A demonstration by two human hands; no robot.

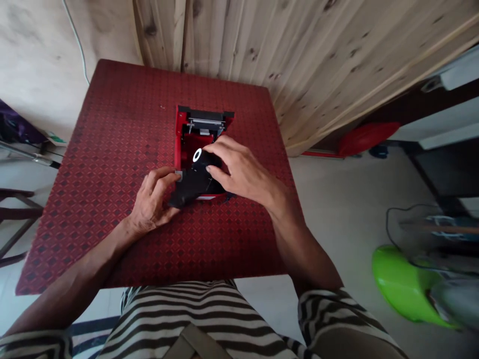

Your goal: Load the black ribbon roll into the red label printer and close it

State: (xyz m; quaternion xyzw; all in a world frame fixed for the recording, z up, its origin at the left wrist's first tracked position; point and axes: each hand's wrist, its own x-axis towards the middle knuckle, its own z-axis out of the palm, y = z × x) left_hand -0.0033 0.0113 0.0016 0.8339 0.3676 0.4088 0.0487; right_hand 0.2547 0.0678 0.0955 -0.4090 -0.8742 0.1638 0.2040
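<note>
A small red and black printer (178, 142) stands open on the table, its inside and a grey metal bar visible. My right hand (239, 169) is closed on a black roll (209, 158) with a white core, held over the printer's opening. From the roll a dark, flat strip (189, 189) runs down to the left. At that strip's lower left end, my left hand (153, 197) has its fingertips by a small grey piece on the printer's edge and its thumb below. The strip seems to lie between thumb and fingers. My right fingers partly hide the roll.
A red patterned cloth covers the table (112, 209), which stands against a wood-plank wall (239, 45). A dark wooden stool (15, 214) is at the left. On the floor at right are a green plastic tub (400, 284) and a dark cable (389, 219).
</note>
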